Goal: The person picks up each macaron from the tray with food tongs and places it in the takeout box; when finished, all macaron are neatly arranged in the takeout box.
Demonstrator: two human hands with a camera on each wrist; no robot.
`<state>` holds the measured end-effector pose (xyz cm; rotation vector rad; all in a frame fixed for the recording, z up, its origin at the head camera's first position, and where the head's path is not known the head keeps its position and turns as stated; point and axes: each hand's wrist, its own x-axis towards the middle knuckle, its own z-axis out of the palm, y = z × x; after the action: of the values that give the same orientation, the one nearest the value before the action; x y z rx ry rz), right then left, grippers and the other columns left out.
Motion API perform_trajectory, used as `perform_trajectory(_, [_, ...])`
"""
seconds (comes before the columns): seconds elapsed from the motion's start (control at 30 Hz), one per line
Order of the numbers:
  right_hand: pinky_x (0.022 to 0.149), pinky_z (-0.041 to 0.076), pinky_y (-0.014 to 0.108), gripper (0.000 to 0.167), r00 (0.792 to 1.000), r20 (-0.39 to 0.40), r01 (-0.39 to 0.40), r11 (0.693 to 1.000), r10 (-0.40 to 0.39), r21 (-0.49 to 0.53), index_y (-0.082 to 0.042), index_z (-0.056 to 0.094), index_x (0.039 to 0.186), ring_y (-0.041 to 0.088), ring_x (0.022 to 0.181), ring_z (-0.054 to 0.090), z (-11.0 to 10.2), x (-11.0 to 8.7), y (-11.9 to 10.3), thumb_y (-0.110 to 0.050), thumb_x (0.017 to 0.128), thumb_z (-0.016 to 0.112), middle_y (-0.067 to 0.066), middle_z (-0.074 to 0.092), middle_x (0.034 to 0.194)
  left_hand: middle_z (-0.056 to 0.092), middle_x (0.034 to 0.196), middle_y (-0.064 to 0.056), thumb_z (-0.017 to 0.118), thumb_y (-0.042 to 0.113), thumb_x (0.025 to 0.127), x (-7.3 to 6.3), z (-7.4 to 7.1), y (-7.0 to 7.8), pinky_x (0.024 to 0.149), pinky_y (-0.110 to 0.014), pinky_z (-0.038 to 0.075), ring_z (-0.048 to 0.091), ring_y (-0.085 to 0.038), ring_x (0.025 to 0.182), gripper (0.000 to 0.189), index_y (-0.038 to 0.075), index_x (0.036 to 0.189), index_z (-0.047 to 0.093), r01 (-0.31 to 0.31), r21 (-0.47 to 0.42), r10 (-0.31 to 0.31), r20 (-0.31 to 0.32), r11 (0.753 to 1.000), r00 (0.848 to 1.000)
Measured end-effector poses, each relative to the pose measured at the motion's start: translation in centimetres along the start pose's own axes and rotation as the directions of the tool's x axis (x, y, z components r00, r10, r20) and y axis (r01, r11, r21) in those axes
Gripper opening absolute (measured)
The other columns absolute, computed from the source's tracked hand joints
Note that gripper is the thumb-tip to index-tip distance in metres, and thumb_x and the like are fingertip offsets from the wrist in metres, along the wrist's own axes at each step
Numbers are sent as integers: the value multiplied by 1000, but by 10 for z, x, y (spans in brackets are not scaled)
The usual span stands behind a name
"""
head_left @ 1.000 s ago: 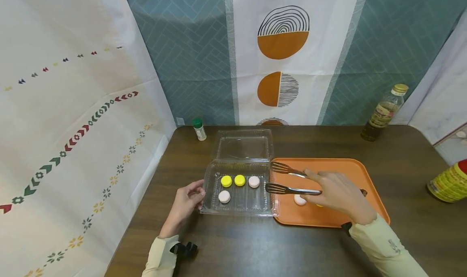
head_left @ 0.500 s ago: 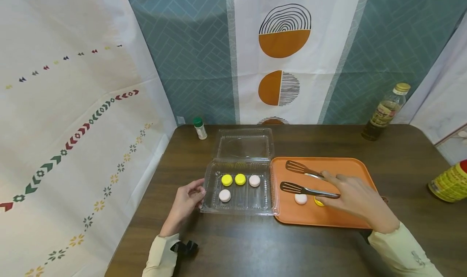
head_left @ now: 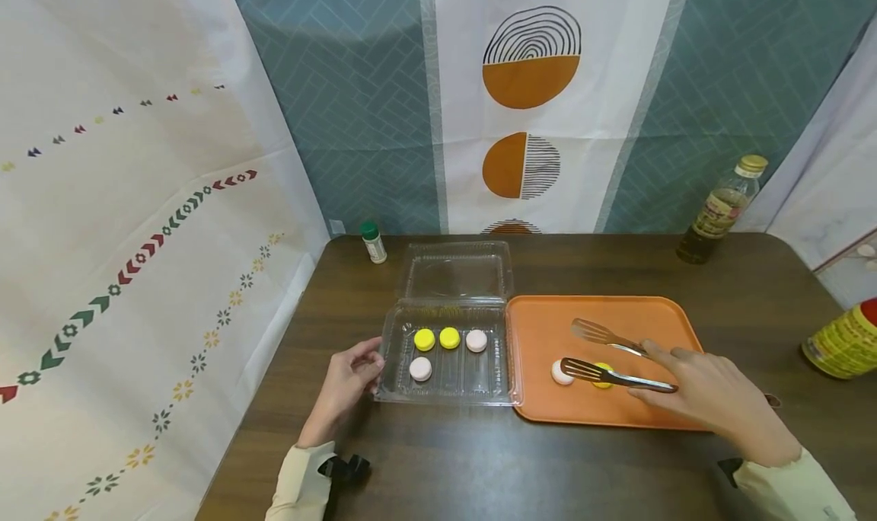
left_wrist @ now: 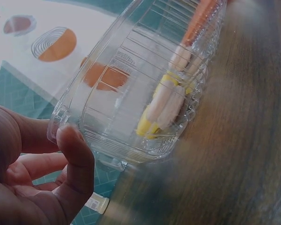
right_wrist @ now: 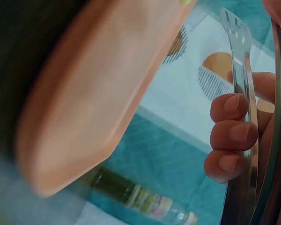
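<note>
Soft light, pale sheen on tabletop (head_left: pixel 493 456), glinting container (head_left: pixel 448 385), blurred tray (right_wrist: pixel 86 110)

Table (head_left: pixel 445 460): clear container (head_left: pixel 448 394), tray (head_left: pixel 548 323), shaker (head_left: pixel 374 244), bottle (head_left: pixel 718 215), canister (head_left: pixel 841 347).

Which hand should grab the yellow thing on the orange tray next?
Probably the right hand: it holds the tongs over the tray, near that yellow thing; the left hand holds the clear box.

place: kitchen- or dining-style corner, home vs. staged set can't tell | walls: teal-and-white printed cloth (head_left: pixel 363 87) behind, white patterned cloth (head_left: pixel 157 163) at left | surface: dark wood-look table (head_left: pixel 438 460) | kitchen cues: gold-capped bottle (head_left: pixel 716 212), green-capped shaker (head_left: pixel 373 243), orange tray (head_left: pixel 658 319), serving tongs (head_left: pixel 637 381), clear food box (head_left: pixel 479 380)
</note>
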<state>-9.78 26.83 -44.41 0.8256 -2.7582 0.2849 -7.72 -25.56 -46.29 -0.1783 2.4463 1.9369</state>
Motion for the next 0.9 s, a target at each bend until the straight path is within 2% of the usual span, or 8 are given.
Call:
perform_trajectory(0.2, [42, 33, 31, 59, 999, 34, -36, 999, 35, 8, -16, 65, 118, 3, 48, 36, -3, -12, 9, -54, 77, 83, -16, 37, 61, 60, 95, -23, 61, -11, 94, 2, 0, 2, 52, -23, 46, 53, -15, 62, 41, -12, 135, 55, -12, -2, 12, -4, 1000, 1000])
perform_trajectory(0.4, [43, 38, 34, 56, 991, 111, -70, 997, 68, 17, -17, 64, 118, 5, 50, 43, 0, -20, 12, -56, 80, 79, -14, 43, 64, 61, 92, -19, 61, -11, 94, 3, 0, 3, 51, -22, 47, 54, -14, 61, 42, -11, 135, 56, -6, 0, 6, -17, 1000, 1000])
perform_trajectory(0.57, [43, 39, 35, 56, 987, 132, -88, 996, 89, -10, -17, 65, 118, 6, 51, 43, 0, -28, 14, -56, 80, 79, -14, 42, 62, 61, 95, -23, 61, -11, 94, 2, 0, 3, 51, -22, 47, 54, -13, 61, 42, -14, 135, 54, -20, -2, 20, -3, 1000, 1000])
perform_trajectory(0.73, [44, 41, 38, 55, 977, 185, -109, 994, 109, -14, -17, 65, 120, 9, 53, 48, 1, -35, 16, -56, 82, 77, -13, 44, 63, 61, 95, -24, 61, -11, 94, 0, 0, 3, 51, -22, 47, 54, -13, 62, 42, -14, 135, 54, -10, -9, 10, -3, 1000, 1000])
perform_trajectory(0.9, [44, 41, 38, 50, 985, 154, -83, 997, 81, 4, -19, 67, 115, 9, 54, 49, 4, -37, 18, -54, 80, 80, -16, 48, 63, 61, 94, -25, 61, -12, 94, 0, 0, 2, 51, -22, 47, 55, -14, 62, 42, -14, 135, 54, -10, -18, 10, 2, 1000, 1000])
